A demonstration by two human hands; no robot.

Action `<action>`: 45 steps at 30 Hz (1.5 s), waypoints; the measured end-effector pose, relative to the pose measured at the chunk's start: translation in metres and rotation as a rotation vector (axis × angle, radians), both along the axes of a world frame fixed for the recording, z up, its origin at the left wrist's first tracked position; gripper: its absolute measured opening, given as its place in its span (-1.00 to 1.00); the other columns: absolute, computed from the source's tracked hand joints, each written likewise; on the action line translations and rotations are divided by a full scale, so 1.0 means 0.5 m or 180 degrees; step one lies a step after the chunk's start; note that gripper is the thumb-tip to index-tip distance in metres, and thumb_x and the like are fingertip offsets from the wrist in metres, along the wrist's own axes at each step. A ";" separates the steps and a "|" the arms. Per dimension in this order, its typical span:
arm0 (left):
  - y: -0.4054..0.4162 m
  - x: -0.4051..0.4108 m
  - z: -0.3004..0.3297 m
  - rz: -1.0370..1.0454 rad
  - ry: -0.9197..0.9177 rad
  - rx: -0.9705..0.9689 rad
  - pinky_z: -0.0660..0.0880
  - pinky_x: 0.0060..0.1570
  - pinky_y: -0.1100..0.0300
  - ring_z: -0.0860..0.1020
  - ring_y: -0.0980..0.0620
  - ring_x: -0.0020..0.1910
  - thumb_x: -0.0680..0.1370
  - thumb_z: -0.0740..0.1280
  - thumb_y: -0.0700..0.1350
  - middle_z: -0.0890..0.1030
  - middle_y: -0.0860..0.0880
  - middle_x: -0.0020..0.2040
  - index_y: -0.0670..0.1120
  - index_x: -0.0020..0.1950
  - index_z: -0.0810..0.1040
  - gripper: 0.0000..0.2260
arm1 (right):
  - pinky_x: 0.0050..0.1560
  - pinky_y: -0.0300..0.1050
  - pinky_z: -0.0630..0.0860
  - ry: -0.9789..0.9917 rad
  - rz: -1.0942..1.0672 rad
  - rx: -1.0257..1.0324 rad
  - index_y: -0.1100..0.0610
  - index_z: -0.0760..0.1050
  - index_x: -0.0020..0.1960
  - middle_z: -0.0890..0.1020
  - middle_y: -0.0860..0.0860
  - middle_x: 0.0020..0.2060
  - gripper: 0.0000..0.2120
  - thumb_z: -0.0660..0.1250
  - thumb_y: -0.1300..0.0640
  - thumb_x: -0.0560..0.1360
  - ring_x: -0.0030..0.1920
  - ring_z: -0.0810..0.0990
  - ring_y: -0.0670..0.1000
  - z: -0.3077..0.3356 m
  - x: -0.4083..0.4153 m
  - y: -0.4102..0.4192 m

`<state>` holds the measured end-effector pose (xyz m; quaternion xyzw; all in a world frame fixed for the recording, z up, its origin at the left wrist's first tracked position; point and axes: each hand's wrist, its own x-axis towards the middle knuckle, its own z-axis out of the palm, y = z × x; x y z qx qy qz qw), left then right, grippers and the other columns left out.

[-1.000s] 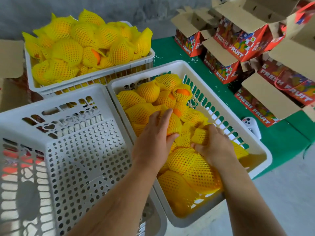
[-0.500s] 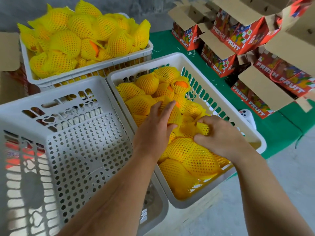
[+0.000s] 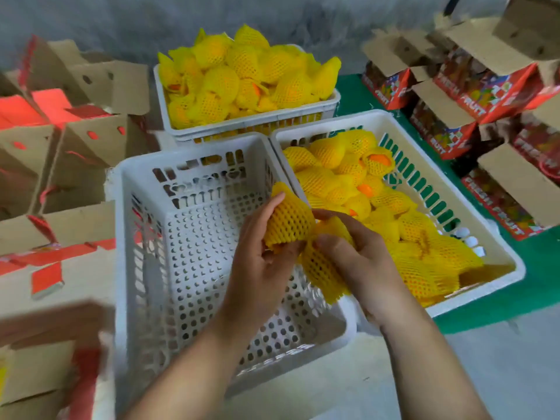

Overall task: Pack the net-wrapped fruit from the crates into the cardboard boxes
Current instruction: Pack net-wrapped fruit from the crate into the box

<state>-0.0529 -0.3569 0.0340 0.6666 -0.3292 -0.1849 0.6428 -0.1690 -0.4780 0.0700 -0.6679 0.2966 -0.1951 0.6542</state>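
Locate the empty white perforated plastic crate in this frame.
The empty white perforated plastic crate sits centre-left in the head view, below both hands, between the half-full fruit crate and the cardboard boxes.

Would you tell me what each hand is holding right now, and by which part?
Left hand grips one net-wrapped fruit around its body; right hand grips another around its upper side.

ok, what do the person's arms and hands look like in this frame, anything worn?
Both arms are bare from the bottom edge of the head view up to the hands: no sleeves show. The left hand and right hand wear no gloves. No watch, bracelet or ring is visible on either wrist or on the fingers that show. Nails look short and unpainted, though the frame is slightly soft.
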 end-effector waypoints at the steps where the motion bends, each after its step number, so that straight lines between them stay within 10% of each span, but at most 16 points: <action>1: 0.053 0.008 0.010 0.0147 -0.0012 0.0034 0.58 0.24 0.06 0.51 0.01 0.39 0.59 0.41 -0.08 0.45 0.06 0.46 0.17 0.55 0.37 -0.46 | 0.03 0.14 0.67 -0.0057 0.0171 0.0225 -0.12 0.64 0.19 0.74 0.05 0.01 -0.61 0.43 -0.08 0.37 0.04 0.72 0.13 0.002 0.016 0.034; 8: 0.406 0.076 0.025 0.1153 0.0397 0.0290 0.48 0.28 -0.34 0.54 -0.29 0.31 0.47 0.43 -0.19 0.53 -0.11 0.38 0.34 0.43 0.43 -0.37 | -0.09 0.04 0.68 -0.0028 0.1103 0.0736 -0.08 0.64 0.19 0.72 0.08 0.04 -0.67 0.39 0.04 0.44 0.03 0.72 0.14 0.009 0.163 0.342; 16: 0.813 0.181 0.013 0.1579 0.0392 0.0209 0.53 0.20 0.12 0.55 0.03 0.27 0.50 0.36 -0.12 0.54 0.04 0.31 0.17 0.46 0.40 -0.46 | 0.09 0.30 0.63 0.0336 0.1234 0.1264 0.04 0.65 0.15 0.71 0.19 0.04 -0.65 0.40 0.00 0.39 0.10 0.68 0.28 0.000 0.324 0.753; 21: 1.045 0.274 0.011 0.1540 0.2212 -0.0397 0.54 0.20 -0.27 0.54 -0.32 0.30 0.62 0.25 0.05 0.54 -0.28 0.31 -0.08 0.44 0.39 -0.58 | -0.10 0.12 0.63 0.0533 0.1250 0.1838 -0.02 0.69 0.07 0.72 0.15 0.00 -0.86 0.40 0.09 0.54 -0.06 0.70 0.17 -0.037 0.401 0.977; 24: 1.121 0.321 0.012 0.2130 0.2516 -0.0246 0.67 -0.04 -0.11 0.63 -0.18 0.15 0.63 0.33 0.10 0.56 -0.19 0.22 -0.12 0.42 0.37 -0.54 | 0.16 0.18 0.52 0.1002 0.0996 0.1961 -0.09 0.68 0.06 0.71 0.05 0.05 -0.68 0.45 -0.16 0.35 0.06 0.65 0.12 -0.057 0.430 1.047; 28: 1.165 0.369 -0.004 0.2062 0.2641 -0.0205 0.67 -0.11 0.00 0.55 0.00 0.11 0.43 0.53 -0.01 0.46 -0.02 0.18 0.00 0.46 0.26 -0.31 | -0.33 -0.19 0.51 0.1008 0.0335 0.1759 -0.03 0.63 0.10 0.68 0.03 -0.11 -0.68 0.43 -0.17 0.44 -0.24 0.67 0.01 -0.089 0.459 1.046; 31: 1.167 0.388 -0.021 0.1380 0.2885 -0.0360 0.66 -0.14 0.08 0.68 -0.02 0.06 0.36 0.52 -0.01 0.66 -0.03 0.16 0.00 0.43 0.40 -0.33 | -0.31 -0.13 0.47 0.0945 0.0118 0.1860 0.05 0.60 0.13 0.65 0.13 -0.10 -0.67 0.41 -0.15 0.51 -0.18 0.63 0.10 -0.109 0.460 1.020; 39: 1.153 0.397 -0.075 0.0989 0.3117 -0.0514 0.54 0.26 -0.23 0.55 -0.20 0.37 0.39 0.60 0.08 0.54 -0.17 0.41 -0.05 0.54 0.37 -0.21 | -0.05 -0.21 0.45 0.2470 0.1484 -0.0461 -0.02 0.44 0.41 0.58 -0.09 0.05 -0.32 0.56 -0.22 0.38 0.11 0.58 -0.03 -0.165 0.495 0.996; 45: 1.135 0.404 -0.093 0.1357 0.2981 -0.0282 0.66 -0.10 0.00 0.68 0.07 0.12 0.40 0.58 0.06 0.67 0.13 0.17 0.11 0.39 0.50 -0.42 | 0.25 -0.04 0.47 0.3715 0.2247 -0.1770 0.11 0.23 0.54 0.44 0.15 0.42 -0.26 0.42 -0.15 0.50 0.38 0.48 0.18 -0.278 0.542 1.038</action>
